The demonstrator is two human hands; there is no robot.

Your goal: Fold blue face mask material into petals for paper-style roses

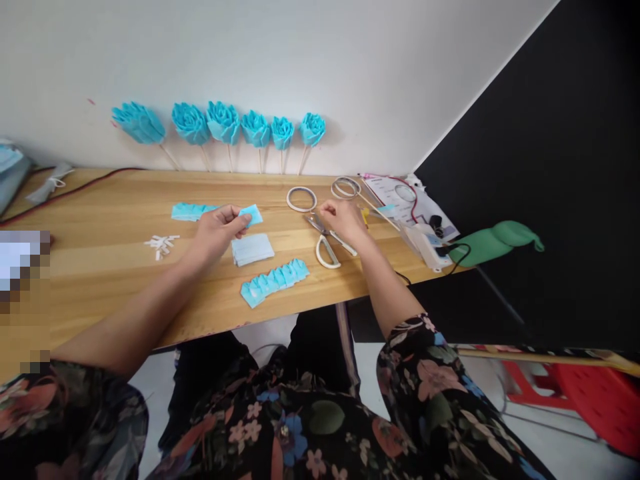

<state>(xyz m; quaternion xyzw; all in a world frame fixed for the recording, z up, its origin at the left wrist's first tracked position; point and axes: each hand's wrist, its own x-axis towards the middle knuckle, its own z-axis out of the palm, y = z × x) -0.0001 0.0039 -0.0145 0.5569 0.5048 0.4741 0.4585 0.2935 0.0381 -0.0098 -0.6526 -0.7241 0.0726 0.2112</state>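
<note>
The left hand (216,230) pinches a small blue paper piece (251,214) between thumb and fingertips, lifted just above the stack of blue sheets (253,249) near the middle of the table (100,267), likely so it comes away singly. The right hand (343,222) rests with curled fingers on the scissors (327,243) toward the table's right end (whether it actually grips them I cannot tell), handles facing the front edge.
</note>
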